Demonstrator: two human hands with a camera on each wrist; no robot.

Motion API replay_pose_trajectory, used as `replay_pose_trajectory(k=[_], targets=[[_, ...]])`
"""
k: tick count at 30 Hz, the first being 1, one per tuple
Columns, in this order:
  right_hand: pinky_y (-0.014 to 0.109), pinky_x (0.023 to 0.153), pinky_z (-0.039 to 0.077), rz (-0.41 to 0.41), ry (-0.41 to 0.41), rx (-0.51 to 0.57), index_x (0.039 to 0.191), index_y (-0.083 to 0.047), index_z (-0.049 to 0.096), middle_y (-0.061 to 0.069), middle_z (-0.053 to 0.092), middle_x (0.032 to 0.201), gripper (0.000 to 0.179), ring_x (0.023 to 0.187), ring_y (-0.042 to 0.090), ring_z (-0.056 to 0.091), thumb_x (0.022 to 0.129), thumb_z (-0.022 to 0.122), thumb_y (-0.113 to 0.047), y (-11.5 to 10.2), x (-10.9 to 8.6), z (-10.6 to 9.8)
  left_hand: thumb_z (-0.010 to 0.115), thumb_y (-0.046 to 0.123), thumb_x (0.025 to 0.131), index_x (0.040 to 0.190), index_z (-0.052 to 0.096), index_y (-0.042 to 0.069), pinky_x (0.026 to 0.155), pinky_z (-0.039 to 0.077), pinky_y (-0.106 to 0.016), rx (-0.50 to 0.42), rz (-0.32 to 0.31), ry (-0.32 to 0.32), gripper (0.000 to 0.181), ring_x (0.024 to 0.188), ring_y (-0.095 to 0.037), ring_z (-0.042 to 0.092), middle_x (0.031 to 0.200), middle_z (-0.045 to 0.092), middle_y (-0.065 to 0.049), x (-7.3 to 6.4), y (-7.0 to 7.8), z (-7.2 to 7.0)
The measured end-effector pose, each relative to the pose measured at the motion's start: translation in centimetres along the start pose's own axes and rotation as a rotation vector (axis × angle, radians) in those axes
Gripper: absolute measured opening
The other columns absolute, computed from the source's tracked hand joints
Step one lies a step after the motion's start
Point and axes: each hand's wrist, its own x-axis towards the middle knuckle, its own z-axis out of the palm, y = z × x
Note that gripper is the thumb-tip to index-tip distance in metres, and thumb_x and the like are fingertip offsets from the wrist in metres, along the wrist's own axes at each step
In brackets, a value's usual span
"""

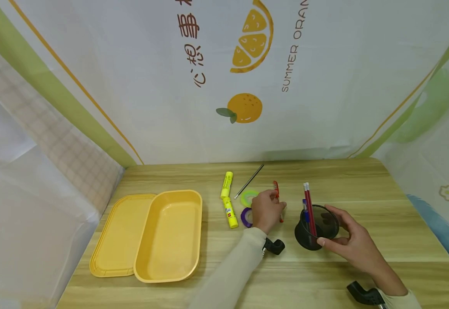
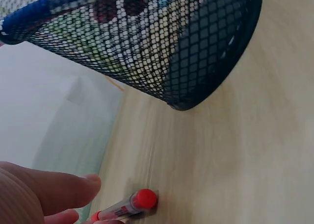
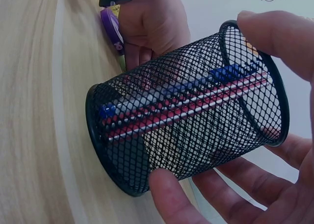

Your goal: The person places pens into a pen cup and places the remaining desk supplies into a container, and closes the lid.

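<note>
In the head view, my left hand [image 1: 268, 210] is over a red pen [image 1: 276, 186] lying on the table. The left wrist view shows the thumb apart from the pen [image 2: 128, 205], with fingertips beside its barrel. A black mesh pen holder [image 1: 305, 236] stands tilted, gripped near its rim by my right hand [image 1: 353, 240], thumb on the near side and fingers on the far side. Two red-and-white striped pencils [image 3: 196, 104] and a blue-capped pen [image 3: 225, 73] are inside it. Part of the red pen is hidden behind the left fingers.
Left of the hand lie a green tape roll [image 1: 246, 198], a purple tape roll [image 1: 244, 218], two yellow glue sticks [image 1: 230, 212] and a dark pencil [image 1: 250, 180]. A yellow box [image 1: 170, 240] overlaps its lid [image 1: 120, 240] at the left. Printed cloth [image 1: 209, 137] hangs behind the table.
</note>
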Motion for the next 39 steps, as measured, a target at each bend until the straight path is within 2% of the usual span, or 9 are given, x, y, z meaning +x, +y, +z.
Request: replay_pose_trajectory(k=[5, 8, 11, 15, 18, 21, 31, 39], targets=[[0.035, 0.064, 0.063, 0.004, 0.001, -0.001, 0.164, -0.013, 0.038, 0.014, 0.053, 0.15, 0.083, 0.116, -0.005, 0.063, 0.093, 0.082, -0.01, -0.1, 0.0, -0.1, 0.091, 0.012, 0.084, 0.119, 0.079, 0.005, 0.073, 0.062, -0.029, 0.04, 0.019, 0.005, 0.038, 0.073, -0.005, 0.064, 0.083, 0.076, 0.002, 0.2, 0.1, 0.4], [0.035, 0.063, 0.063, 0.006, 0.002, -0.005, 0.164, -0.015, 0.038, 0.016, 0.052, 0.15, 0.083, 0.115, -0.004, 0.063, 0.093, 0.082, -0.01, -0.1, 0.0, -0.1, 0.092, 0.011, 0.082, 0.119, 0.079, 0.005, 0.07, 0.061, -0.026, 0.05, 0.016, 0.002, 0.039, 0.068, -0.003, 0.059, 0.077, 0.072, 0.005, 0.3, 0.2, 0.5], [0.035, 0.061, 0.062, -0.003, 0.007, 0.001, 0.163, -0.015, 0.038, 0.007, 0.054, 0.149, 0.083, 0.115, -0.004, 0.064, 0.093, 0.082, -0.009, -0.2, 0.0, -0.1, 0.093, 0.01, 0.081, 0.12, 0.079, 0.005, 0.071, 0.062, -0.027, 0.062, 0.014, 0.0, 0.042, 0.071, -0.005, 0.063, 0.083, 0.077, 0.001, 0.3, 0.3, 0.6], [0.034, 0.061, 0.062, -0.009, 0.01, 0.01, 0.163, -0.014, 0.039, -0.004, 0.054, 0.148, 0.084, 0.114, -0.002, 0.065, 0.092, 0.082, -0.007, -0.4, 0.0, -0.2, 0.091, 0.008, 0.082, 0.121, 0.079, 0.007, 0.076, 0.064, -0.032, 0.093, 0.016, 0.013, 0.041, 0.087, -0.014, 0.074, 0.101, 0.082, -0.005, 0.3, 0.4, 0.6], [0.035, 0.061, 0.062, -0.003, 0.002, 0.007, 0.164, -0.014, 0.038, 0.007, 0.053, 0.151, 0.084, 0.111, 0.002, 0.068, 0.093, 0.082, -0.008, -0.4, 0.0, -0.2, 0.088, 0.006, 0.083, 0.12, 0.08, 0.008, 0.077, 0.064, -0.034, 0.123, 0.023, 0.026, 0.037, 0.095, -0.02, 0.076, 0.105, 0.081, -0.005, 0.3, 0.3, 0.6], [0.035, 0.061, 0.062, 0.001, 0.001, 0.008, 0.164, -0.013, 0.037, 0.016, 0.052, 0.151, 0.083, 0.111, 0.003, 0.069, 0.093, 0.082, -0.009, -0.4, 0.0, -0.1, 0.085, 0.004, 0.083, 0.118, 0.08, 0.007, 0.075, 0.063, -0.033, 0.13, 0.017, 0.025, 0.035, 0.092, -0.019, 0.075, 0.102, 0.081, -0.004, 0.3, 0.3, 0.5], [0.036, 0.064, 0.064, 0.013, 0.005, 0.003, 0.164, -0.014, 0.038, 0.01, 0.054, 0.149, 0.083, 0.114, -0.003, 0.065, 0.093, 0.082, -0.01, -0.3, -0.2, 0.0, 0.084, 0.006, 0.082, 0.117, 0.08, 0.004, 0.071, 0.063, -0.03, 0.096, 0.009, -0.006, 0.035, 0.085, -0.014, 0.074, 0.098, 0.08, -0.005, 0.0, 0.8, -0.1], [0.035, 0.066, 0.064, 0.011, -0.001, -0.002, 0.164, -0.014, 0.037, 0.021, 0.051, 0.15, 0.083, 0.116, -0.006, 0.063, 0.094, 0.082, -0.01, -0.3, 0.0, -0.1, 0.084, 0.006, 0.083, 0.117, 0.079, 0.004, 0.076, 0.064, -0.032, 0.012, -0.042, -0.009, 0.034, 0.088, -0.017, 0.075, 0.103, 0.08, -0.007, -0.1, 0.8, -0.6]])
